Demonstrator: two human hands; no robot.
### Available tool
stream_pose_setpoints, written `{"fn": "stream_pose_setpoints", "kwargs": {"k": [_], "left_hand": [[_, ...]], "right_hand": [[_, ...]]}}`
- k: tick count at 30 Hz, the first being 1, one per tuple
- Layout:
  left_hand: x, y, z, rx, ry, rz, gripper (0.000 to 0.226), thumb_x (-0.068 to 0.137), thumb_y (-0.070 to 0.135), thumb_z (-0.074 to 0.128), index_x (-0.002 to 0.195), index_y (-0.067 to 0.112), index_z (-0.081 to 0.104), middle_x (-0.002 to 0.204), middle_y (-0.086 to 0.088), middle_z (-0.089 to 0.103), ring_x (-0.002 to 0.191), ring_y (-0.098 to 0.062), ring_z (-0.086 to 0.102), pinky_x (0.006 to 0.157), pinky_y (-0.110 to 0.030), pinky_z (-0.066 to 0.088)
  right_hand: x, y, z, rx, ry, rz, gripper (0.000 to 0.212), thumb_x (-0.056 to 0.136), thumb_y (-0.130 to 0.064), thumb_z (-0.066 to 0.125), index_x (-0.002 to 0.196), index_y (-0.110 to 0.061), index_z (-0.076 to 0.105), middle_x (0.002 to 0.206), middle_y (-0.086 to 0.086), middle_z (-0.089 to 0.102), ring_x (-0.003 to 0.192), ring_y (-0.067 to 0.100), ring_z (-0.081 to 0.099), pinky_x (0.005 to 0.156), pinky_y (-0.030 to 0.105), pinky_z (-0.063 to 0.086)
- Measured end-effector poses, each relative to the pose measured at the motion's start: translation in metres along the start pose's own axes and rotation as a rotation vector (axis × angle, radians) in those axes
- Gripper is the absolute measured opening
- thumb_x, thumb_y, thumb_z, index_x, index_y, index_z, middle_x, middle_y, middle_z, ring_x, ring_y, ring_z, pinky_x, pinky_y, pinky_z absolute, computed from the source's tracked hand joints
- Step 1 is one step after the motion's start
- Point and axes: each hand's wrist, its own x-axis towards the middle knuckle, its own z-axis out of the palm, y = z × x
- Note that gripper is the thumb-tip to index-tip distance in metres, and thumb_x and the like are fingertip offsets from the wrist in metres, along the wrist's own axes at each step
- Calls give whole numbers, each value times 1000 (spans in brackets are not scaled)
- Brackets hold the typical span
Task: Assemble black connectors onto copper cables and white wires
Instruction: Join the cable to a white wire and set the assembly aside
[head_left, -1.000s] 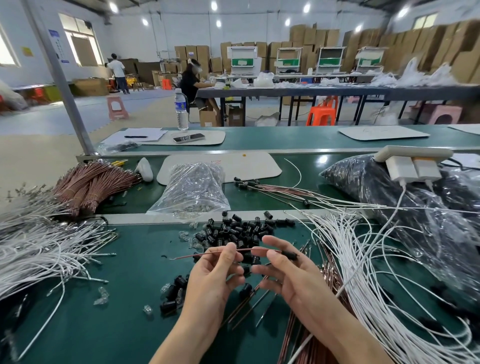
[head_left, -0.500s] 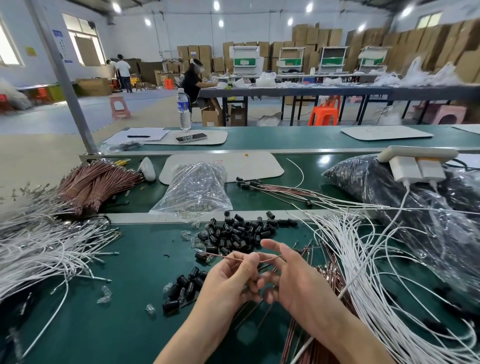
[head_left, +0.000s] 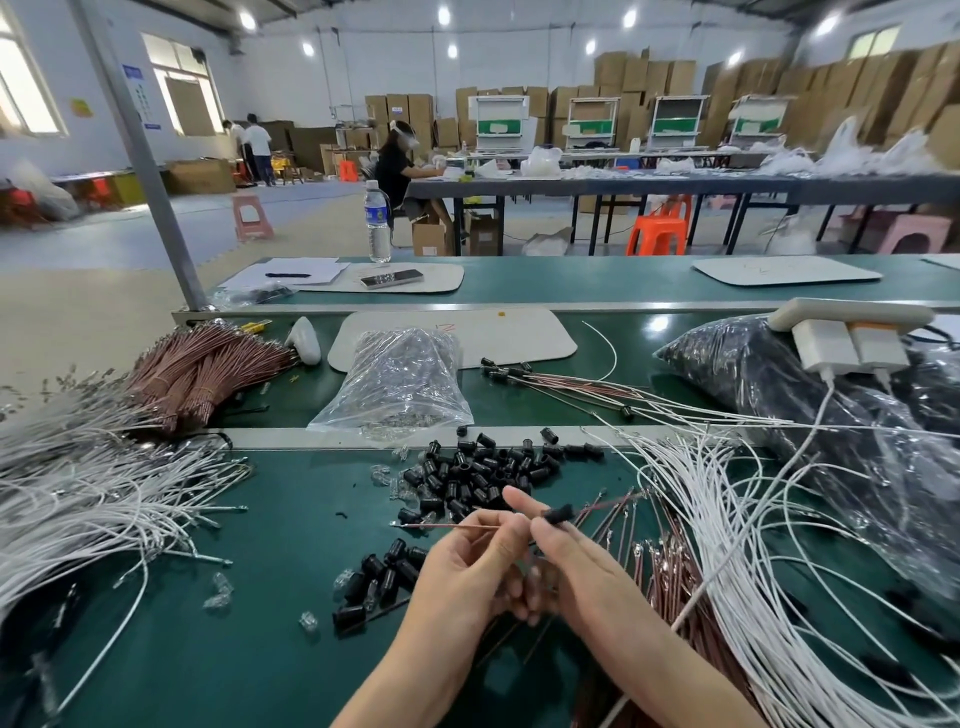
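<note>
My left hand (head_left: 462, 561) pinches a thin copper cable (head_left: 441, 526) that runs level and sticks out to the left. My right hand (head_left: 576, 566) pinches a black connector (head_left: 558, 515) sitting on that same cable. Just beyond my fingers lies a heap of loose black connectors (head_left: 483, 467), with a smaller cluster (head_left: 379, 577) to the left of my left wrist. Loose copper cables (head_left: 670, 571) lie right of my hands, and beyond them spreads a mass of white wires (head_left: 753, 545).
More white wires (head_left: 78, 499) and a bound bundle of copper cables (head_left: 208, 369) lie at left. A clear bag of small parts (head_left: 400, 384), finished cables (head_left: 571, 384), a dark plastic bag (head_left: 779, 395) and a white power strip (head_left: 852, 322) sit behind on the green bench (head_left: 208, 675).
My hands came together along the copper cable. The black connector now shows at my right fingertips on the cable, and the cable's left end sticks out less.
</note>
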Motion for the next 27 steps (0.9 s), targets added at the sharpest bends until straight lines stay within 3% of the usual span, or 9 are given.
{"fn": "stream_pose_setpoints", "kwargs": {"k": [3,6,9,12,16,21,24,27], "left_hand": [[0,3,-1,-48,20,-4,21,78,31,75,85,11,74,65,-13,53,51,-24,51,48,-32,46],[1,6,-3,-64,71,22,16,74,27,76,81,13,75,76,-7,64,55,-16,56,49,-28,50],[2,4,-3,-21,87,40,24,65,32,81,83,18,77,80,-7,68,59,-14,58,50,-26,50],[3,5,-6,-24,135,55,23,70,33,79,90,22,79,90,-8,73,63,-14,63,52,-26,52],[6,9,-15,-70,188,63,9,75,28,75,82,24,79,87,-8,73,64,-14,66,53,-25,54],[-3,0,-1,67,81,82,24,69,40,79,88,25,78,85,-7,73,68,-16,67,57,-26,54],[-3,1,-1,172,77,104,36,74,36,77,106,19,72,84,-6,72,66,-19,64,56,-26,53],[-1,2,2,406,62,165,29,84,32,70,111,22,65,81,-2,69,65,-19,63,56,-27,54]], "right_hand": [[-3,-2,-2,-88,21,-49,64,81,-64,63,140,-41,53,78,1,69,71,17,64,69,27,54],[-4,-5,-1,-58,142,-159,40,89,-58,60,124,-41,67,98,0,74,74,19,68,67,29,56],[-4,-7,0,23,217,-184,30,85,-43,64,104,-26,79,92,2,75,76,16,68,62,25,55],[-3,-11,-5,76,287,-200,30,81,-38,68,103,-22,80,96,6,76,79,15,69,64,23,55],[-3,-15,-14,142,324,-199,25,81,-28,69,103,-23,81,100,5,77,82,15,72,63,21,57],[-5,-9,-2,105,248,-180,27,83,-33,68,103,-19,81,101,11,77,83,15,71,67,22,56],[-5,-19,-17,165,332,-244,24,90,-28,60,99,-18,81,104,12,76,88,20,73,72,27,60],[-9,-38,-45,395,465,-332,28,91,-23,55,100,-12,79,102,10,76,88,21,73,75,31,63]]}}
